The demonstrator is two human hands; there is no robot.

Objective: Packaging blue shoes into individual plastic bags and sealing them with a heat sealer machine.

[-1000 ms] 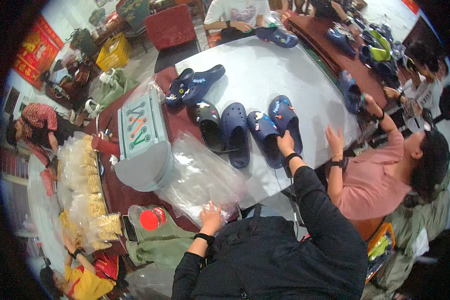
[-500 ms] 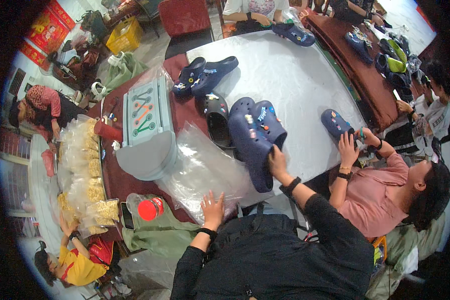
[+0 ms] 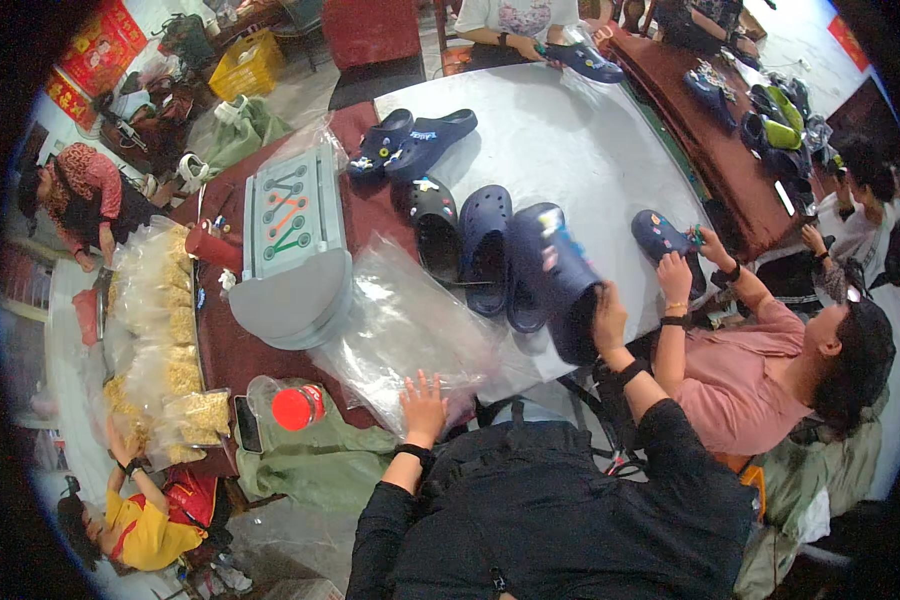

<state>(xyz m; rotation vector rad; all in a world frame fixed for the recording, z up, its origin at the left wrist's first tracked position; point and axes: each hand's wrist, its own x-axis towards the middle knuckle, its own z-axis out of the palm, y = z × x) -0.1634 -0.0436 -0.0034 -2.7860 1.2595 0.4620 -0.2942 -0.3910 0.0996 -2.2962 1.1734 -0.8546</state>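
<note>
My right hand [image 3: 607,320] grips a navy clog [image 3: 568,285] by its heel end, holding it tipped on its side near the front edge of the white table [image 3: 570,140]. Just left of it a navy clog [image 3: 486,245] and a black clog [image 3: 434,225] lie flat, sole down. My left hand [image 3: 425,405] rests flat, fingers spread, on a heap of clear plastic bags [image 3: 410,325] and holds nothing.
A grey machine [image 3: 295,250] stands left of the bags. Another pair of navy clogs [image 3: 415,140] lies farther back. A person in pink on my right handles a blue clog [image 3: 660,235]. A red-capped bottle [image 3: 295,408] and bags of yellow goods [image 3: 160,340] sit at the left.
My right hand has drawn the navy clog toward the table's front edge and tipped it on its side. The person in pink has taken up a blue clog. My left hand has barely moved.
</note>
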